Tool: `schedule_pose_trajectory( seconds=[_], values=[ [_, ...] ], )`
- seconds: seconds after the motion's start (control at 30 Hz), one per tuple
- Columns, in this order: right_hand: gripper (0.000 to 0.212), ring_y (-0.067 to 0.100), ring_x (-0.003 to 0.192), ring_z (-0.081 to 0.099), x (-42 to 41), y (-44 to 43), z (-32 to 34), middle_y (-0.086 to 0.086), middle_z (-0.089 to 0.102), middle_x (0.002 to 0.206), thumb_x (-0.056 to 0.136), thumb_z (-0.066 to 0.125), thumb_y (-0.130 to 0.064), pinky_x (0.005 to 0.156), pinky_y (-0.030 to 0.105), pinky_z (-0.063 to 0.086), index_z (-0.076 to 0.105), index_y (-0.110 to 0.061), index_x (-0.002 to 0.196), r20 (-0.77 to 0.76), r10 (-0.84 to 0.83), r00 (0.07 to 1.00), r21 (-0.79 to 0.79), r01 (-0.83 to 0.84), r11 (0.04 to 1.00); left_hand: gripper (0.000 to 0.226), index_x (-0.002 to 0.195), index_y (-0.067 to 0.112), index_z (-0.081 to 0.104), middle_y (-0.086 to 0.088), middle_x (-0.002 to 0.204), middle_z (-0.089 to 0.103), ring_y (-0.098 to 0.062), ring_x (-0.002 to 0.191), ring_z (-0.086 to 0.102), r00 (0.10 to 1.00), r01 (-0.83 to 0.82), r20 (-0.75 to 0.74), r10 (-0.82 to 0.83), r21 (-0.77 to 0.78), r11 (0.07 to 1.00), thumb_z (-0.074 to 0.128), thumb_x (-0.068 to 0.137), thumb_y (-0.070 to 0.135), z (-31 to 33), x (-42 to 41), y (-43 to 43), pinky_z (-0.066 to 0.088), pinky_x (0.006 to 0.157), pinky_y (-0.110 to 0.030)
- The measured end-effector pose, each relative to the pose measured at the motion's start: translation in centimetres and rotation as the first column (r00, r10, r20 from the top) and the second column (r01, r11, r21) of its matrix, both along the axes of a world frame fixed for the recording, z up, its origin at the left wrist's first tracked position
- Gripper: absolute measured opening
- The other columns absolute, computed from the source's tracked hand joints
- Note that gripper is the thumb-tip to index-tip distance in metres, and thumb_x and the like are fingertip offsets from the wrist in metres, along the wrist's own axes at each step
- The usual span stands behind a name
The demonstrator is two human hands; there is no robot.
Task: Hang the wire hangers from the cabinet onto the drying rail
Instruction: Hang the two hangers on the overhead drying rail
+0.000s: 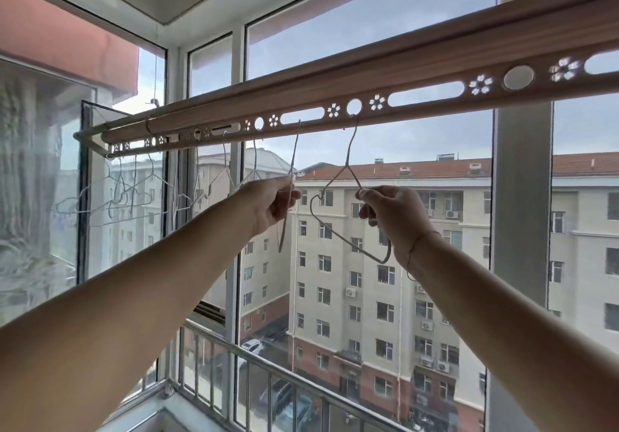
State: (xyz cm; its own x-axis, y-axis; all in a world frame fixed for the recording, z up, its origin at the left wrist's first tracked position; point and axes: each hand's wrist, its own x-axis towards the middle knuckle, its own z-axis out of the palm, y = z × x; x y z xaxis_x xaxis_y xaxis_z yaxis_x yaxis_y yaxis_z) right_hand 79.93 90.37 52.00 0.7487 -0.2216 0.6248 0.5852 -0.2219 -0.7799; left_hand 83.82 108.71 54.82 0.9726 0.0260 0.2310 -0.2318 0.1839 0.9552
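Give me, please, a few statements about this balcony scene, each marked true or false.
1. The right hand holds a thin metal wire hanger whose hook sits in a round hole of the beige perforated drying rail. True.
2. The left hand is empty. False: it holds a second wire hanger, hooked in an oblong slot.
3. Other wire hangers hang along the rail's far end, beyond the left hand. True.
4. The rail is a plain bar without openings. False: it has flower-shaped cut-outs, round holes and slots.
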Motion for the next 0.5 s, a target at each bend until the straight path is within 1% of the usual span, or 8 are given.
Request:
schedule_pose_trajectory(
  seconds=[0.07, 0.17, 0.2, 0.27, 0.33, 0.4, 0.43, 0.5],
  values=[
    [0.021, 0.017, 0.061, 0.05, -0.1, 0.3, -0.1, 0.005, 0.06, 0.062, 0.089, 0.05, -0.014, 0.055, 0.021, 0.042, 0.067, -0.005, 0.08, -0.006, 0.034, 0.999, 0.039, -0.034, 0.999, 0.019, 0.079, 0.008, 0.057, -0.004, 0.059, 0.066, -0.008, 0.051, 0.059, 1.0, 0.022, -0.004, -0.022, -0.033, 0.999, 0.052, 0.094, 0.018, -0.4, -0.1, 0.6, 0.044, 0.041, -0.014],
    [0.033, 0.015, 0.056, 0.051, -0.3, 0.4, -0.5, 0.009, 0.063, 0.069, 0.095, 0.044, -0.025, 0.042, 0.01, 0.04, 0.066, 0.0, 0.089, -0.012, 0.067, 0.998, 0.094, -0.066, 0.993, 0.021, 0.077, 0.007, 0.058, -0.005, 0.063, 0.065, -0.009, 0.05, 0.059, 1.0, 0.022, 0.001, -0.022, -0.062, 0.998, 0.054, 0.094, 0.018, -1.0, -0.6, 1.7, 0.045, 0.049, -0.016],
    [0.038, 0.015, 0.055, 0.052, -0.4, 0.2, -0.8, 0.01, 0.063, 0.071, 0.096, 0.042, -0.03, 0.04, 0.01, 0.039, 0.066, -0.001, 0.09, -0.013, 0.074, 0.997, 0.13, -0.072, 0.989, 0.021, 0.076, 0.007, 0.058, -0.005, 0.061, 0.065, -0.008, 0.048, 0.059, 1.0, 0.015, 0.003, -0.015, -0.068, 0.998, 0.054, 0.093, 0.018, -1.3, -0.8, 2.0, 0.045, 0.047, -0.016],
    [0.046, 0.016, 0.056, 0.053, -0.4, -0.3, -1.8, 0.009, 0.065, 0.076, 0.096, 0.037, -0.04, 0.045, 0.016, 0.041, 0.066, -0.005, 0.087, -0.022, 0.065, 0.998, 0.205, -0.059, 0.977, 0.02, 0.076, 0.007, 0.059, -0.003, 0.055, 0.066, -0.007, 0.045, 0.059, 1.0, -0.016, 0.019, 0.017, -0.064, 0.998, 0.055, 0.093, 0.018, -2.4, -1.5, 2.5, 0.046, 0.045, -0.015],
    [0.048, 0.016, 0.06, 0.054, -0.4, -1.0, -3.3, 0.006, 0.065, 0.078, 0.096, 0.034, -0.044, 0.053, 0.025, 0.038, 0.065, -0.011, 0.081, -0.054, 0.022, 0.998, 0.233, -0.009, 0.972, 0.017, 0.08, 0.008, 0.061, -0.003, 0.063, 0.067, -0.01, 0.055, 0.06, 0.995, -0.072, 0.07, 0.072, -0.01, 0.997, 0.054, 0.093, 0.016, -4.6, -2.3, 2.4, 0.046, 0.053, -0.017],
    [0.044, 0.014, 0.063, 0.055, -0.3, -1.7, -5.3, 0.005, 0.065, 0.082, 0.096, 0.035, -0.04, 0.057, 0.026, 0.036, 0.064, -0.012, 0.08, -0.102, -0.018, 0.995, 0.222, 0.04, 0.974, 0.013, 0.088, 0.009, 0.062, -0.005, 0.077, 0.067, -0.014, 0.07, 0.06, 0.99, -0.078, 0.127, 0.068, 0.074, 0.994, 0.053, 0.093, 0.016, -7.6, -2.9, 1.9, 0.046, 0.065, -0.021],
    [0.04, 0.013, 0.064, 0.054, -0.3, -2.0, -6.4, 0.006, 0.064, 0.085, 0.095, 0.038, -0.037, 0.059, 0.026, 0.036, 0.065, -0.01, 0.082, -0.124, -0.033, 0.992, 0.211, 0.059, 0.976, 0.012, 0.092, 0.01, 0.062, -0.006, 0.083, 0.067, -0.015, 0.076, 0.06, 0.991, -0.055, 0.13, 0.041, 0.11, 0.992, 0.053, 0.094, 0.017, -9.3, -3.2, 1.6, 0.047, 0.07, -0.023],
    [0.03, 0.013, 0.068, 0.054, -0.3, -2.5, -8.7, 0.007, 0.063, 0.088, 0.093, 0.045, -0.029, 0.061, 0.024, 0.038, 0.065, -0.007, 0.092, -0.164, -0.043, 0.986, 0.17, 0.071, 0.983, 0.016, 0.1, 0.009, 0.062, -0.007, 0.092, 0.068, -0.017, 0.083, 0.062, 0.997, 0.006, 0.075, -0.018, 0.158, 0.987, 0.053, 0.094, 0.02, -12.5, -3.6, 1.1, 0.048, 0.076, -0.026]
  ],
)
